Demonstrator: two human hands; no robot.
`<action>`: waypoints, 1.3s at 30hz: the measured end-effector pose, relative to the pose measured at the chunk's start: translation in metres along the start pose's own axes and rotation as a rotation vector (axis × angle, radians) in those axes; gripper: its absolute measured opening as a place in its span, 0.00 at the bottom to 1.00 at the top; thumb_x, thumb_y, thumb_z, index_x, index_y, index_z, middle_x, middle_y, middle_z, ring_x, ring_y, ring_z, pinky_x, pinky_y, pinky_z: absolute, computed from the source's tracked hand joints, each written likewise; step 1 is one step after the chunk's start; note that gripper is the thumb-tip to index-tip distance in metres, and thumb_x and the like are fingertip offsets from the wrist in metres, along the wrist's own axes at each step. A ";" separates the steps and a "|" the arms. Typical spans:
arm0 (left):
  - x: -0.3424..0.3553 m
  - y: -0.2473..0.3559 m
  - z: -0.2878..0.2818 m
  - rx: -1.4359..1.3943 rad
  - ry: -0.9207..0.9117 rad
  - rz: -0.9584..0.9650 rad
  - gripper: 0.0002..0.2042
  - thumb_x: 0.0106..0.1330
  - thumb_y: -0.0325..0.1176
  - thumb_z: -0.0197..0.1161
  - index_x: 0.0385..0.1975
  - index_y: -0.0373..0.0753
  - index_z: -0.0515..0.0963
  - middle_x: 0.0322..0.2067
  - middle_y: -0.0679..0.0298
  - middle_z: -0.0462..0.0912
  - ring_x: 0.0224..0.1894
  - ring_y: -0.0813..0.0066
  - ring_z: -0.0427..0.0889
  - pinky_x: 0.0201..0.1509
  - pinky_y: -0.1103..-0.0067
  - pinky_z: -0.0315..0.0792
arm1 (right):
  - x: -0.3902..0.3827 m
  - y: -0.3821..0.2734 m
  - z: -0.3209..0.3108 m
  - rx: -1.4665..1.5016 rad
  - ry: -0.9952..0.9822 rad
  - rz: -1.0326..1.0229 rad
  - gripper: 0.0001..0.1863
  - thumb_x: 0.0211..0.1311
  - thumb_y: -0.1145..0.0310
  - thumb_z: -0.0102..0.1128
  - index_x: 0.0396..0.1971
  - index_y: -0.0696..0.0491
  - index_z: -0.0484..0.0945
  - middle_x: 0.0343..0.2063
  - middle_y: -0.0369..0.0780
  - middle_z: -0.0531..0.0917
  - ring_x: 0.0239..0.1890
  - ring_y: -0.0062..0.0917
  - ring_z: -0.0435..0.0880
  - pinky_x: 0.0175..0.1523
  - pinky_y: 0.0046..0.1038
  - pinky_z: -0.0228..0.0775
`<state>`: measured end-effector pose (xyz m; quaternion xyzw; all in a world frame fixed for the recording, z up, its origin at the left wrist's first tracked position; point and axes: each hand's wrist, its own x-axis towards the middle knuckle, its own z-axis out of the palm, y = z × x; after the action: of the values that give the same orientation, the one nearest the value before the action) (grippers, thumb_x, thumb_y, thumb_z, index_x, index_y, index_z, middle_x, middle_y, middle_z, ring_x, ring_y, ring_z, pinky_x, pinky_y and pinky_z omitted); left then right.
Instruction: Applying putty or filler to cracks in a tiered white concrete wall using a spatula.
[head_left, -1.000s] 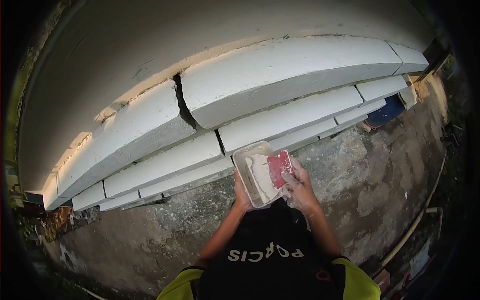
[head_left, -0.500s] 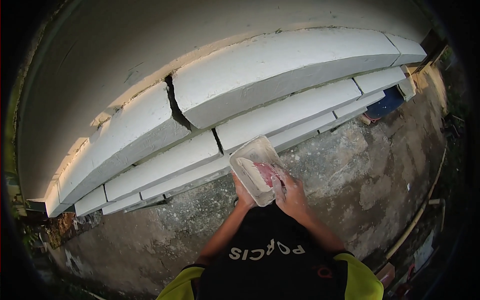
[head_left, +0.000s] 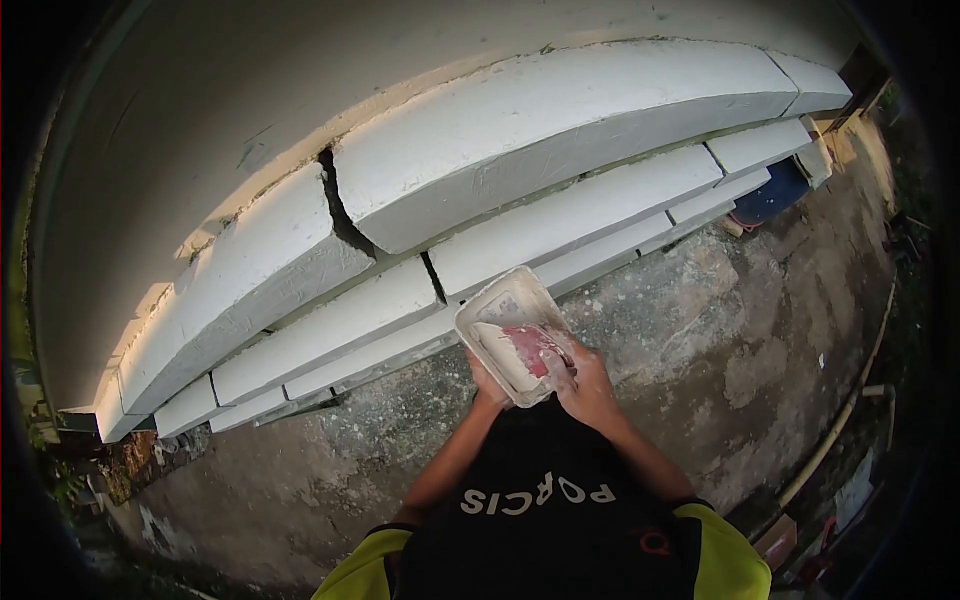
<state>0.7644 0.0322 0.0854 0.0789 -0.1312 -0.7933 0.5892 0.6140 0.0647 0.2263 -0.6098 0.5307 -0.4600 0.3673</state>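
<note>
In front of my chest I hold a small rectangular plastic tub (head_left: 540, 296), tilted and smeared with whitish paste. My left hand (head_left: 488, 386) grips it from the left and below, with most of its fingers hidden under the tub. My right hand (head_left: 585, 386) pinches a red, paste-smeared spreader (head_left: 529, 346), which lies within the tub against its inside. Cream paste (head_left: 493, 342) shows beside the spreader. White stuff coats the fingers of my right hand.
Ahead runs a stepped row of long white blocks (head_left: 560, 110) along the wall (head_left: 240, 80), with a dark open gap (head_left: 340, 205) between two upper pieces. A blue container (head_left: 772, 195) stands at the far right. The ground (head_left: 690, 340) is stained concrete; a pipe (head_left: 845, 430) lies right.
The spreader and my right hand have shifted slightly inside the tub, and more of the tub's inner floor shows. The view has turned a little. Both grips stay the same.
</note>
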 end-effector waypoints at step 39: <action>0.051 -0.117 0.029 0.410 0.213 -0.096 0.35 0.67 0.66 0.32 0.66 0.48 0.57 0.60 0.60 0.68 0.59 0.56 0.70 0.61 0.58 0.67 | 0.039 0.094 -0.236 1.161 0.180 0.132 0.29 0.62 0.86 0.47 0.63 0.59 0.53 0.56 0.48 0.71 0.59 0.33 0.72 0.63 0.38 0.67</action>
<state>0.6339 0.0184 0.0796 0.2864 -0.2226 -0.7644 0.5331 0.3608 0.0203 0.2170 -0.2334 0.2582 -0.7012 0.6223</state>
